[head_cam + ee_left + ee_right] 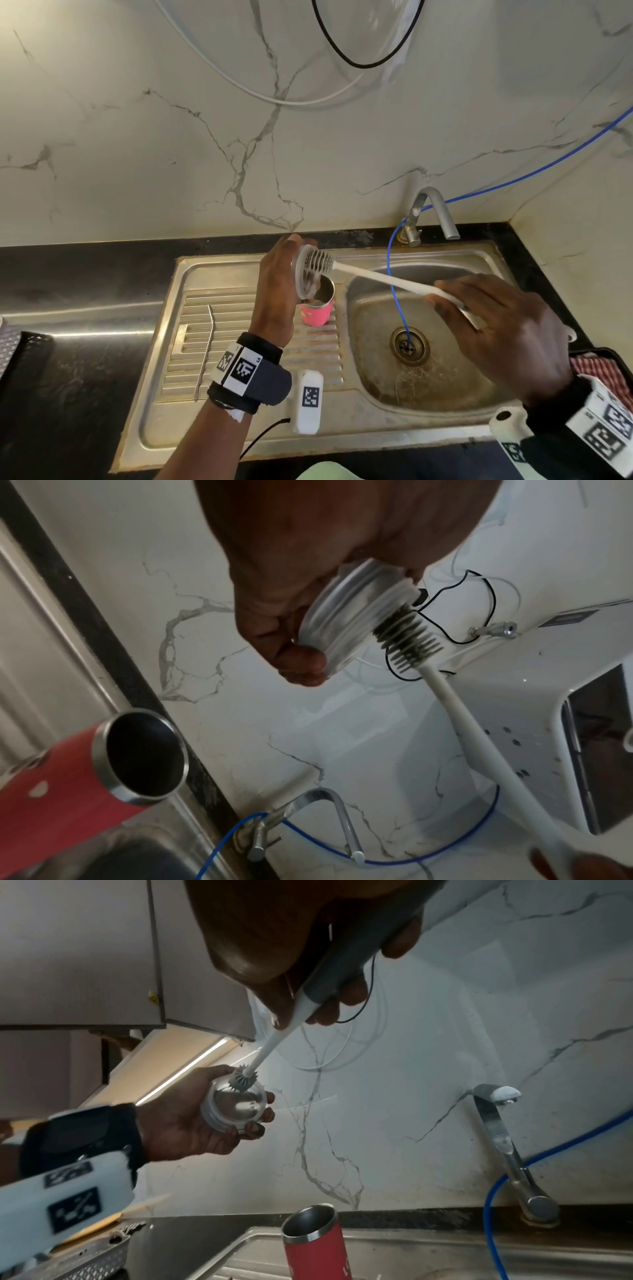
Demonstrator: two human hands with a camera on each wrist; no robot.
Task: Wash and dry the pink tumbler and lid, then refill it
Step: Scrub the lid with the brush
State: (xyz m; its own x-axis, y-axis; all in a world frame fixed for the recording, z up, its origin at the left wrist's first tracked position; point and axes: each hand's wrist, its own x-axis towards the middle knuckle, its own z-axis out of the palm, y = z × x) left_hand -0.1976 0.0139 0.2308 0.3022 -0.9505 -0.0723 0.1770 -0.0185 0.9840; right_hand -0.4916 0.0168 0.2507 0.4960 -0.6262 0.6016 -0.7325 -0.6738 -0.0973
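Clear plastic lid (306,272) up in the left hand (279,291), fingers curled round its rim, underside turned toward the brush, probably so the bristles can reach the threaded inner face. Right hand (507,329) wrapped round the grip end of the long white bottle brush (383,278), thumb and fingers closed on the handle, holding it far back for reach and leverage. Grey finned brush head (407,639) pressed against the edge of the lid, right at the rim. Both held up in the air above the draining board rather than down in the basin, likely to keep the lid in sight while scrubbing.

Just below the lid, pink tumbler (317,305) standing upright on the ribbed drainer of the steel sink (239,425), open steel mouth facing up, no lid on, within easy reach for its own turn. Metal straw (205,353) lying flat on the drainer to the left, well apart from the tumbler. Tap (435,216) at the back of the basin with no water seen running; blue hose (394,274) trailing from it down into the drain. Looks like the washing stage, lid first; drying and refilling not yet begun. Checked cloth (603,373) waiting at the far right of the surface.
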